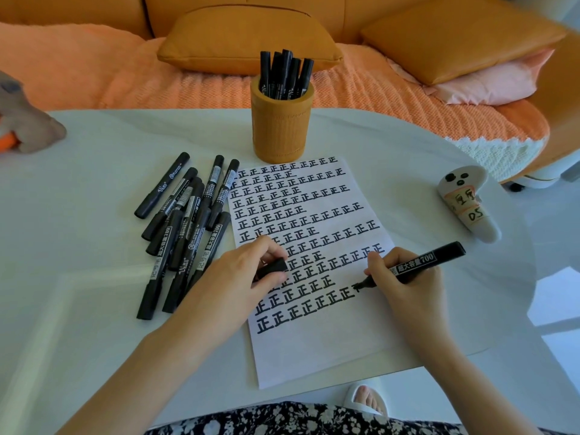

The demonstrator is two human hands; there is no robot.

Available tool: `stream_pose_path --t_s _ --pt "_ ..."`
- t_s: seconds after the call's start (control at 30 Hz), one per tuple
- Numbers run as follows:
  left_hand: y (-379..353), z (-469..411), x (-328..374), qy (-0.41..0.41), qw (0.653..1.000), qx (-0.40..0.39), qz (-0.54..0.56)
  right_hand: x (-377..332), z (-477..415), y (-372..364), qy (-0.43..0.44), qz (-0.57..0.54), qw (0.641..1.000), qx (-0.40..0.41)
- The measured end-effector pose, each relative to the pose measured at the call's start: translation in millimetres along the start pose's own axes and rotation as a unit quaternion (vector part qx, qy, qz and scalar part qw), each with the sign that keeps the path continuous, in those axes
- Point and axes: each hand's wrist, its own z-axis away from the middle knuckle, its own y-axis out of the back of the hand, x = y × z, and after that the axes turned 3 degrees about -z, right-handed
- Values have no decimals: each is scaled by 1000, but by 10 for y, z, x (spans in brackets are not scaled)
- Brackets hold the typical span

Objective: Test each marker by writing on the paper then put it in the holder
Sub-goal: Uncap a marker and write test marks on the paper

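Closest to the camera, a dark flower-print garment fills the bottom edge, and beside it a foot in a white slipper shows past the rim of the white counter. A sheet of paper lies on the counter, slightly turned, its near part blank and the rest covered with rows of the same bold black character. The right hand has its fingers wrapped around an uncapped black marker, whose tip touches the paper at the right end of a lower row. The left hand rests on the paper's left half, its fingers curled around a black cap. Just left of the sheet lies a loose pile of capped black markers, some overlapping. At the paper's far edge stands an orange cylindrical holder, upright, with several black pens standing in it. To the right, well apart from the sheet, lies a white ghost-shaped object with handwritten labels. A brown plush toy sits at the far left edge. Beyond the counter is an orange sofa with a cushion.
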Motion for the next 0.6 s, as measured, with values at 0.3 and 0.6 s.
stream_pose_path --t_s 0.3,0.6 --pt "3 4 3 -1 1000 0 -2 -33 17 3 -1 18 1000 -17" --pt "3 8 3 -1 1000 -1 -1 5 -5 20 13 20 1000 -9"
